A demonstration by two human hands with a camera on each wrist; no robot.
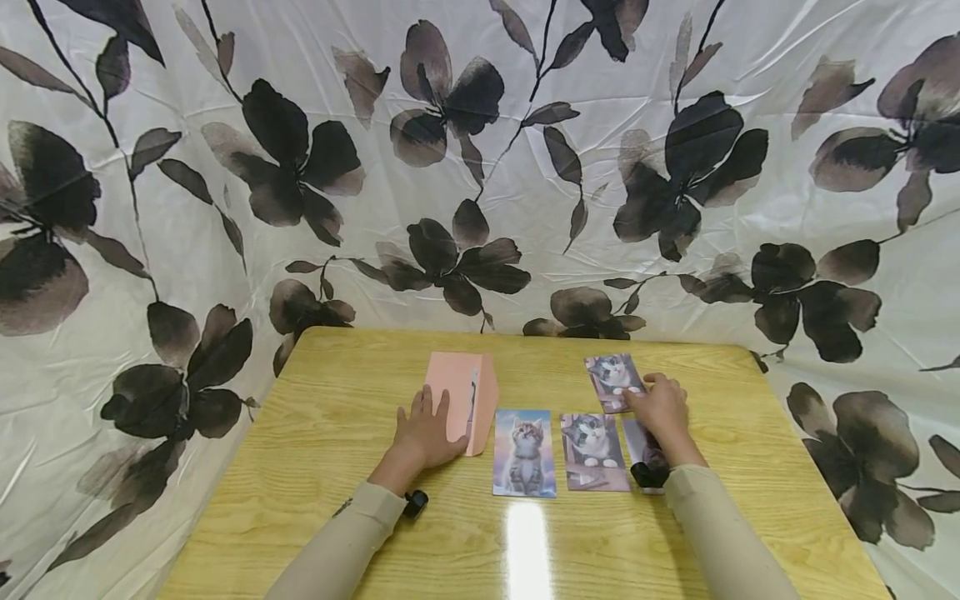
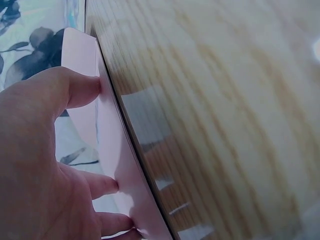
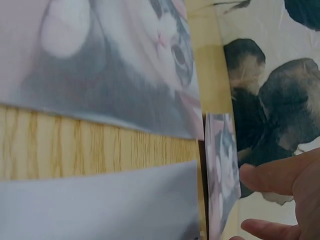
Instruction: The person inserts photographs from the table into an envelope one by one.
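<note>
My left hand (image 1: 429,437) rests with spread fingers on a pink envelope (image 1: 447,367), whose flap lies to the right; in the left wrist view its thumb and fingertips press the envelope (image 2: 80,50). At the right, my right hand (image 1: 663,412) reaches to the lower right corner of a grey-and-white cat card (image 1: 609,371). Its thumb is at that card's edge, and the other fingers spread past it. In the right wrist view this card (image 3: 222,165) stands beyond a larger-looking cat card (image 3: 125,65). A darker card (image 1: 636,437) is partly hidden under the right wrist.
Between the hands lie a tabby kitten card (image 1: 527,454) and, beside it, another grey-and-white cat card (image 1: 592,450). All rest on a wooden table (image 1: 337,375). Flowered cloth (image 1: 540,167) hangs behind the table's far edge and along its sides.
</note>
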